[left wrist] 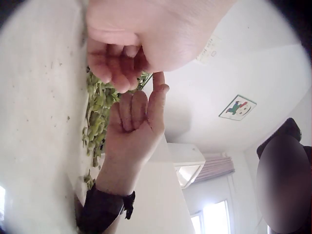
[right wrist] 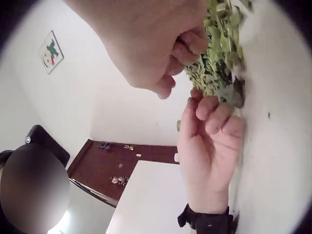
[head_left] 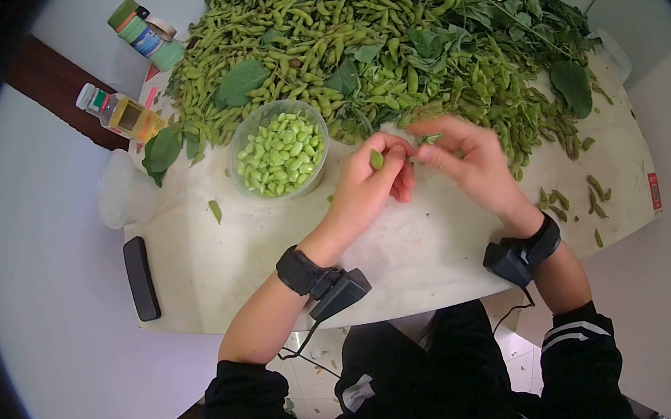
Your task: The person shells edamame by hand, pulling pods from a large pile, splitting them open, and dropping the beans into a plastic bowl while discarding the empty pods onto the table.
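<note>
The left hand (head_left: pixel 373 174) is curled palm up, a green pod (head_left: pixel 378 159) between its thumb and forefinger. That pod's tip (right wrist: pixel 179 125) shows beside the left hand (right wrist: pixel 207 146) in the right wrist view. Just to the right, the right hand (head_left: pixel 469 158) has its thumb and forefinger around a small green pod piece (head_left: pixel 429 140), slightly blurred. The hands' fingertips are close together, and in the left wrist view the right hand (left wrist: pixel 131 131) faces the left hand (left wrist: pixel 146 39). Left of them stands a clear tub (head_left: pixel 323 139) holding shelled green beans (head_left: pixel 281 154).
A large heap of pods (head_left: pixel 293 42) and leafy stems (head_left: pixel 528 17) covers the table's far side. At the left are a green bottle (head_left: pixel 150 41), a bottle of yellow liquid (head_left: pixel 129 116), a clear container (head_left: pixel 125 191) and a black phone-like object (head_left: pixel 141 279). Loose pods (head_left: pixel 596 197) lie at right.
</note>
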The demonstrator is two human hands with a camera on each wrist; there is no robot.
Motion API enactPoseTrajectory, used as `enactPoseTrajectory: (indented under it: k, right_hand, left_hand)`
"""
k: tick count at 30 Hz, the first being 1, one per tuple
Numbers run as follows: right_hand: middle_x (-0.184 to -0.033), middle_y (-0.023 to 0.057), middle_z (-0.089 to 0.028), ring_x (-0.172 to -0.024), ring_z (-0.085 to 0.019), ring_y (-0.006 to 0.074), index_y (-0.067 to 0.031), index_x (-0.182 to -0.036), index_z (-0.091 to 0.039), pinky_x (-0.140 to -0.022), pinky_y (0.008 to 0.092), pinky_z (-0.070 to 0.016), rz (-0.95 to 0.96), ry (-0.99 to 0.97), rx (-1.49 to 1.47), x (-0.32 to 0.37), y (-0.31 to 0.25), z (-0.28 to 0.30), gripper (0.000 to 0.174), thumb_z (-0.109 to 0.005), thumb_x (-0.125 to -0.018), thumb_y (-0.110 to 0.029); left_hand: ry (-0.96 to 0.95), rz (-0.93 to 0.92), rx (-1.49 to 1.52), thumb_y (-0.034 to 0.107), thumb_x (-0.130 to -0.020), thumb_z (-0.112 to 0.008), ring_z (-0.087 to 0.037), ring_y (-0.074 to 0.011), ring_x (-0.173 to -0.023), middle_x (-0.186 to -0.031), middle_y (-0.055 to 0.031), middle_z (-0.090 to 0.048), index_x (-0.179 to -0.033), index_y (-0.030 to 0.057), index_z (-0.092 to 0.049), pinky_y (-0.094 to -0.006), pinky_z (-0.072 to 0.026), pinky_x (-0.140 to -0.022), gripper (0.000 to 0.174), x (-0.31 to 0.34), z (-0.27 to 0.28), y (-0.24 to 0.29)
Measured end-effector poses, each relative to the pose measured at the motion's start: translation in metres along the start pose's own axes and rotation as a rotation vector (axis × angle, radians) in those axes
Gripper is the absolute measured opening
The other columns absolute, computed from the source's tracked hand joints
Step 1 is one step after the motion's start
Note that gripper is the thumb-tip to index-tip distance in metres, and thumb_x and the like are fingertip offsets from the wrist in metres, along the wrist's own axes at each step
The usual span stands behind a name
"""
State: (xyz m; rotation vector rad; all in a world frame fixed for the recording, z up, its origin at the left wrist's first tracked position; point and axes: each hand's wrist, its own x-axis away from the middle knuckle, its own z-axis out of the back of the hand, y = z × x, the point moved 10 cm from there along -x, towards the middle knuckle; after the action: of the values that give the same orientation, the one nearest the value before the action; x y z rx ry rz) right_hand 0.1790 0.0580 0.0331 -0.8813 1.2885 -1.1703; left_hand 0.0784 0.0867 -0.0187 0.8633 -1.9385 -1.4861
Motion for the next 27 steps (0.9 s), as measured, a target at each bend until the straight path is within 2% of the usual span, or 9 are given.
enactPoseTrajectory:
  k: [2,6,8,10,11,13,21,23,27]
  right_hand:
    - [-0.088,0.0059,-0.059,-0.069,-0.057,0.0094,0.0033,-0.106,-0.053,-0.063,0.0231,-0.0458,-0.045,-0.287,-0.084,0.009,0.002,-0.034,0.031,-0.06,-0.08,-0.011]
    - [-0.089,0.0081,-0.059,-0.075,-0.058,0.0108,0.0031,-0.107,-0.051,-0.066,0.0245,-0.0461,-0.04,-0.353,-0.058,0.014,0.009,-0.044,0.027,-0.057,-0.082,-0.007]
    - [-0.081,0.0057,-0.059,-0.069,-0.055,0.008,0.0034,-0.097,-0.053,-0.062,0.0218,-0.0436,-0.118,-0.354,-0.035,0.015,0.013,-0.043,0.022,-0.06,-0.081,-0.009]
    - [-0.075,0.0041,-0.058,-0.065,-0.052,0.0065,0.0026,-0.094,-0.052,-0.058,0.0207,-0.0409,-0.079,-0.336,0.035,0.014,0.011,-0.041,0.02,-0.061,-0.08,-0.01]
    - [-0.07,0.0024,-0.057,-0.06,-0.049,0.0049,0.0018,-0.09,-0.052,-0.055,0.0196,-0.0382,-0.039,-0.318,0.104,0.014,0.009,-0.039,0.019,-0.062,-0.08,-0.011]
    - [-0.066,0.0009,-0.055,-0.058,-0.045,0.0041,0.0005,-0.088,-0.051,-0.053,0.019,-0.0354,-0.033,-0.303,0.115,0.014,0.011,-0.039,0.019,-0.063,-0.078,-0.01]
    - [-0.051,0.0013,-0.05,-0.05,-0.045,0.0054,-0.0028,-0.08,-0.05,-0.049,0.0211,-0.0367,-0.076,-0.038,0.023,0.008,0.011,-0.016,0.016,-0.064,-0.073,-0.008]
    - [-0.05,0.0022,-0.049,-0.047,-0.044,0.0063,-0.003,-0.081,-0.05,-0.048,0.0213,-0.0359,0.075,0.053,0.259,0.006,0.0,-0.004,0.017,-0.063,-0.071,-0.006]
    - [-0.05,0.0028,-0.046,-0.046,-0.043,0.007,-0.0033,-0.082,-0.051,-0.047,0.0213,-0.0346,0.086,0.072,0.269,0.006,-0.003,-0.001,0.016,-0.062,-0.07,-0.004]
  left_hand:
    - [0.012,-0.017,-0.021,0.012,-0.089,-0.043,-0.051,-0.0091,-0.052,-0.064,-0.0042,-0.052,-0.089,-0.0001,-0.049,-0.0208,-0.0438,-0.047,0.013,0.001,-0.001,0.001]
    - [0.033,0.043,-0.057,0.009,-0.086,-0.046,-0.053,-0.0096,-0.055,-0.065,-0.0051,-0.054,-0.088,-0.0012,-0.049,-0.0219,-0.0433,-0.048,0.011,0.004,0.0,-0.005]
    - [0.039,0.045,-0.109,0.008,-0.084,-0.049,-0.054,-0.0108,-0.055,-0.065,-0.0065,-0.054,-0.088,-0.0018,-0.049,-0.0234,-0.0433,-0.049,0.011,0.005,0.004,-0.007]
    - [-0.045,0.017,-0.506,0.006,-0.083,-0.051,-0.054,-0.0092,-0.063,-0.071,-0.0022,-0.054,-0.094,0.0002,-0.049,-0.0208,-0.0438,-0.054,0.012,0.006,0.0,-0.01]
    - [-0.045,0.019,-0.507,0.006,-0.083,-0.051,-0.054,-0.0092,-0.063,-0.071,-0.0022,-0.054,-0.094,0.0002,-0.049,-0.0208,-0.0438,-0.054,0.012,0.006,0.001,-0.013]
    - [-0.041,-0.216,-0.748,0.002,-0.081,-0.051,-0.053,-0.0076,-0.064,-0.073,-0.0022,-0.055,-0.093,-0.0012,-0.05,-0.0206,-0.0427,-0.056,0.013,0.007,-0.006,0.005]
    - [0.007,-0.077,-0.383,0.01,-0.086,-0.047,-0.047,-0.0061,-0.056,-0.069,-0.0015,-0.053,-0.089,0.0011,-0.051,-0.0185,-0.0383,-0.05,0.01,0.004,-0.004,0.001]
    - [0.032,-0.046,-0.238,0.014,-0.088,-0.046,-0.045,-0.005,-0.054,-0.067,-0.0005,-0.051,-0.087,0.0025,-0.05,-0.0177,-0.0359,-0.047,0.012,0.005,-0.002,0.005]
    - [0.015,-0.013,-0.103,0.015,-0.086,-0.05,-0.038,-0.002,-0.051,-0.06,0.0034,-0.046,-0.079,0.0033,-0.049,-0.0173,-0.0286,-0.045,0.014,0.007,-0.004,0.008]
